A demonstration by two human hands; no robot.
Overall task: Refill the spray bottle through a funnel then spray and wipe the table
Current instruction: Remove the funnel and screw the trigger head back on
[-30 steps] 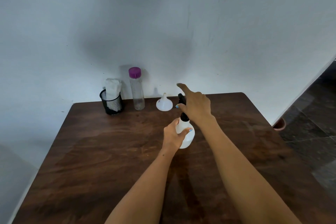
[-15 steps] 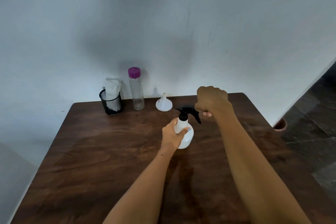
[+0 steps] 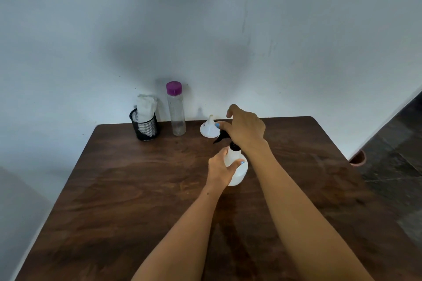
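A white spray bottle stands upright near the middle of the brown wooden table. My left hand grips its round body from the left. My right hand sits on top of the black spray head, fingers curled round it; most of the head is hidden under the hand. A white funnel lies mouth down just behind the bottle. A clear water bottle with a purple cap stands by the wall.
A black mesh cup holding a white cloth stands at the back left against the white wall. A brown pot sits on the dark floor past the table's right edge.
My right hand came off the spray head to the right, then returned on top of it. The black head has turned, its nozzle now pointing left. The left hand kept its grip.
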